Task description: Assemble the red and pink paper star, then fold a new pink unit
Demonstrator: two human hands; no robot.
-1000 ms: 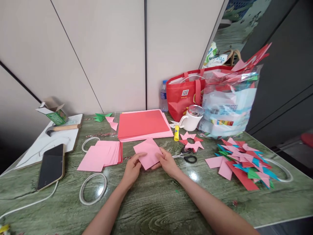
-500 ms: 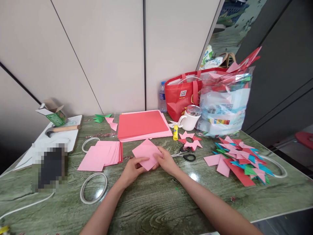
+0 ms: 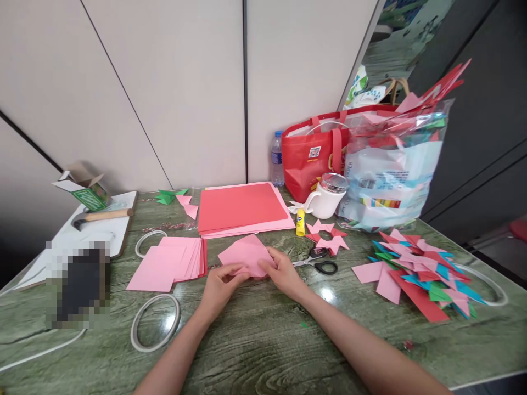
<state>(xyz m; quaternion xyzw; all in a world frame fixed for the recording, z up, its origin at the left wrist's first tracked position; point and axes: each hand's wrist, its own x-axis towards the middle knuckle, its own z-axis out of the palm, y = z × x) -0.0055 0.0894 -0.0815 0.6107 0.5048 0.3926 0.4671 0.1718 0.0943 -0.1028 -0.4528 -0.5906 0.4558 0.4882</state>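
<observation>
A pink paper square (image 3: 246, 253) lies on the green table (image 3: 263, 340) in front of me, its near corner lifted. My left hand (image 3: 220, 285) pinches its near left edge with fingers closed. My right hand (image 3: 282, 271) grips the near right edge, thumb on top. A fanned stack of pink squares (image 3: 167, 262) lies just left of my hands. Black-handled scissors (image 3: 319, 263) rest just right of my right hand.
Large red and pink sheets (image 3: 242, 208) lie behind the paper. A pile of folded coloured pieces (image 3: 415, 269) sits right. A glue stick (image 3: 300, 222), white mug (image 3: 327, 197), red bag (image 3: 315, 156), folded star (image 3: 327, 237), tape ring (image 3: 155, 321) and hammer (image 3: 101, 215) also stand around.
Both hands have raised the near corner of the pink square and folded it toward the far side; the paper now looks shorter. The camera shifted slightly.
</observation>
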